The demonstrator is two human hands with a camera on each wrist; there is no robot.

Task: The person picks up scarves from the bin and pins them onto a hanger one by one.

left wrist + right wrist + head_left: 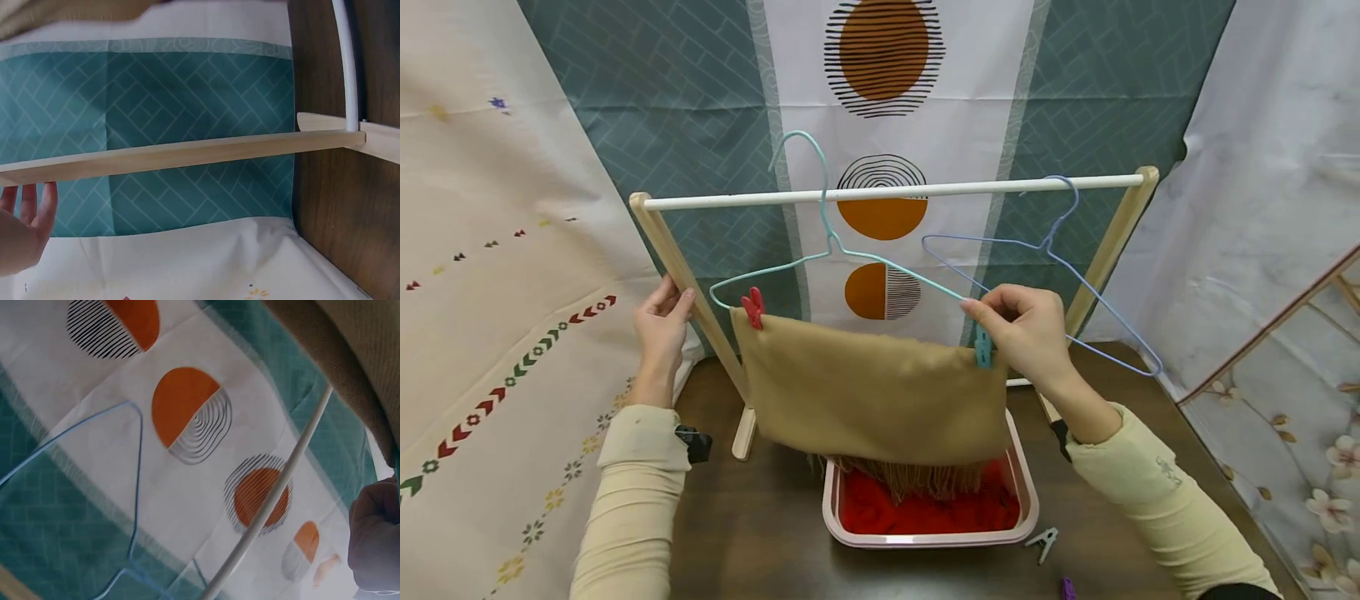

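Note:
My right hand [1026, 329] pinches the right arm of a mint-green clothes hanger [790, 265] between thumb and forefinger. The hanger's hook rises above the rack's white rail [737, 200]. A folded tan scarf [880, 392] with a fringe hangs below it, held by a red clothespin [753, 308] at left and a teal clothespin [983, 347] at right, just beside my right fingers. My left hand [662, 325] holds the rack's left wooden post [681, 267] with thumb and fingertips; in the left wrist view, its fingers [47, 203] meet the post's edge.
A blue hanger [1048, 246] hangs on the rail's right side. Beneath the scarf stands a pale pink basin [932, 540] with red cloth [880, 508] inside. A grey clothespin [1042, 543] and a purple clothespin [1068, 588] lie on the dark table [752, 542]. Patterned curtains surround it.

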